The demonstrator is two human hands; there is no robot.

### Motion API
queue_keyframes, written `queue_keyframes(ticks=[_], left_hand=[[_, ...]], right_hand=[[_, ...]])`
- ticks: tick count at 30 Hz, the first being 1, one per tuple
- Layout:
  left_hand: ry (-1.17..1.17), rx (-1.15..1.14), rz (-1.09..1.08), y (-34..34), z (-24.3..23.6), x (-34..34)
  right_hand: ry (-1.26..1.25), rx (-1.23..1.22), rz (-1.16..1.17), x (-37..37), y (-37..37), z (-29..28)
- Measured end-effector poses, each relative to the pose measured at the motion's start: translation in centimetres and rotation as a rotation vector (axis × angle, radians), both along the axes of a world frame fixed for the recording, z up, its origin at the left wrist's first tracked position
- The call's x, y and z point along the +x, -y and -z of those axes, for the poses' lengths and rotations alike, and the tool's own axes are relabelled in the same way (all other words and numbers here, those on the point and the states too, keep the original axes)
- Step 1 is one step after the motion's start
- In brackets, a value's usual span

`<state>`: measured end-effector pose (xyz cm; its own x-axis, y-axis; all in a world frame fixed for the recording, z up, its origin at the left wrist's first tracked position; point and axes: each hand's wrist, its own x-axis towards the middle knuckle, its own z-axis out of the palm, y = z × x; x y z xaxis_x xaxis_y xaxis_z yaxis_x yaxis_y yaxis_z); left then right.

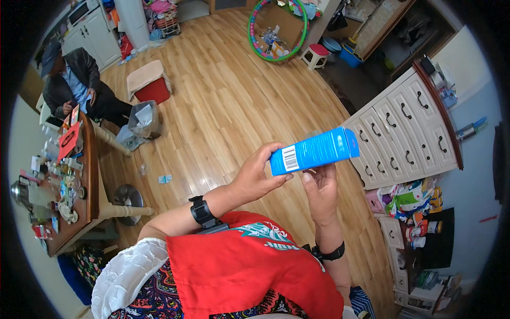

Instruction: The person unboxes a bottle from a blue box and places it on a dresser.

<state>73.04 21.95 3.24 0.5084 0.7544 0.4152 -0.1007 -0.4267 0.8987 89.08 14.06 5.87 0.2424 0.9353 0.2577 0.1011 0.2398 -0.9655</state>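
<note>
A long blue cardboard box (319,151) with a white barcode patch is held up in front of me, over the wooden floor. My left hand (261,170) grips its left end, thumb along the lower edge and fingers behind. Under the box's right half, my right hand (321,191) supports it, the thumb at the lower edge and the other fingers partly hidden beneath. The box lies roughly level, tilted up slightly to the right, its end flap facing right. Black straps circle both my wrists.
To the left stands a wooden table (93,186) crowded with bottles and small items, a seated person (74,80) beyond it. A grey bin (144,119) and a red stool with a cloth cover (154,90) are nearby. At right is a white chest of drawers (406,127).
</note>
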Motion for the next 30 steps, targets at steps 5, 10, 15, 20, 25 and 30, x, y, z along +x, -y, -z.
queue_keyframes(ticks=[5,10,15,20,25,30], left_hand=[[-0.02,0.278,-0.138,0.0,-0.4,0.0],[-0.007,0.391,-0.212,0.4,-1.1,0.5],[-0.038,0.402,-0.225,0.7,-1.3,0.7],[-0.042,0.453,-0.239,1.1,-1.2,1.8],[-0.101,0.505,-0.216,2.0,-1.4,3.3],[-0.152,0.428,-0.145,3.2,-1.3,5.3]], right_hand=[[-0.135,0.036,-0.039,-1.4,-0.3,-0.7],[-0.197,0.051,-0.054,-1.7,-0.2,-1.0],[-0.279,0.056,-0.026,-2.0,-0.1,-1.4],[-0.291,0.092,-0.024,-0.9,0.3,-1.1],[-0.321,0.124,0.128,-0.2,0.9,-0.3],[-0.3,0.154,0.223,1.5,1.7,-0.1]])
